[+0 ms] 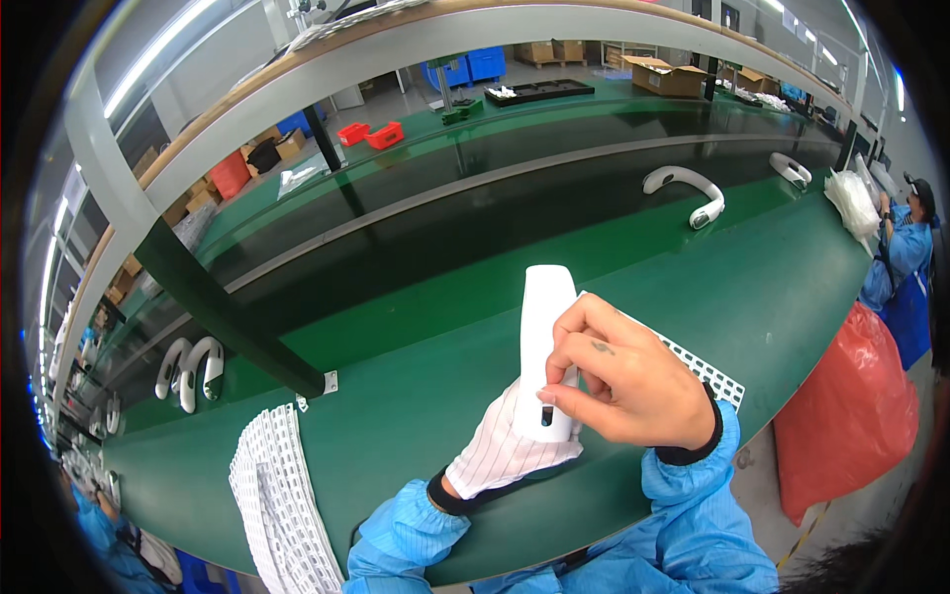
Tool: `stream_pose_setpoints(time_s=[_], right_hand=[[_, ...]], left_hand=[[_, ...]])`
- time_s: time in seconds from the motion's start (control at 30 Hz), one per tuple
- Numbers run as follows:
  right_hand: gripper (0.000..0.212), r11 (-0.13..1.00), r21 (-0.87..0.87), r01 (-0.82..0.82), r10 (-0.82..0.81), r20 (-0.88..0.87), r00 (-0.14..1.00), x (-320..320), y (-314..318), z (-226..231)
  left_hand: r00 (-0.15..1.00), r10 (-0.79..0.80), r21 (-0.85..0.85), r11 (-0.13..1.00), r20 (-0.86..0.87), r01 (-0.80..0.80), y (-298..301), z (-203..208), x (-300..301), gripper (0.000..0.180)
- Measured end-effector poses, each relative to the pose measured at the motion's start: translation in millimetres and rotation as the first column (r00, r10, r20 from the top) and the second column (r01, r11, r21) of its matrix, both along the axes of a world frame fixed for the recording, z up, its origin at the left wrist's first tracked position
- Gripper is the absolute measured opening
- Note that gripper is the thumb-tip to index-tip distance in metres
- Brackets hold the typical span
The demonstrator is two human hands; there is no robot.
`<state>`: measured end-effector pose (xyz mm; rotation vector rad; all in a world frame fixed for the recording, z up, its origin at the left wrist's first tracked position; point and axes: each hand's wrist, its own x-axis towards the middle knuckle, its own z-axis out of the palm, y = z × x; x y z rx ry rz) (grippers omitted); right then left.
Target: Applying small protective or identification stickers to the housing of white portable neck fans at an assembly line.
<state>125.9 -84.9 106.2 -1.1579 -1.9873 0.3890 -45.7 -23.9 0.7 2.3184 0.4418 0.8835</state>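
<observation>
My left hand [510, 444], in a striped white glove, is closed around the lower part of a smooth white plastic device [546, 307]. The device stands tilted up above the green table, with a small dark slot near its lower end. Over that slot my bare right hand [633, 381] has thumb and forefinger pinched together, touching the device's face. Whatever lies between those fingertips is too small to make out. Partly behind my right hand lies a white sheet with rows of dark rectangles [714, 376].
Long white strips with rows of dark marks [282, 495] lie left on the green table [396, 416]. White U-shaped devices [698, 193] rest on the dark conveyor belt. A dark post [233, 307] rises at left. A red bag [841, 411] and a co-worker [905, 238] are at right.
</observation>
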Motion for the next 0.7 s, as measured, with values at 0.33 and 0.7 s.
stream_pose_setpoints(time_s=[0.33,0.7], right_hand=[[0.014,1.000,0.003,-0.014,0.014,0.007,1.000,4.7,3.0,2.6],[0.013,0.999,0.027,-0.024,0.023,0.022,0.999,5.3,4.9,2.7]], left_hand=[[0.996,-0.061,-0.165,0.984,0.058,0.070,4.1,1.1,3.1,0.052],[0.999,-0.034,-0.194,0.980,0.041,0.041,2.6,3.5,4.0,0.052]])
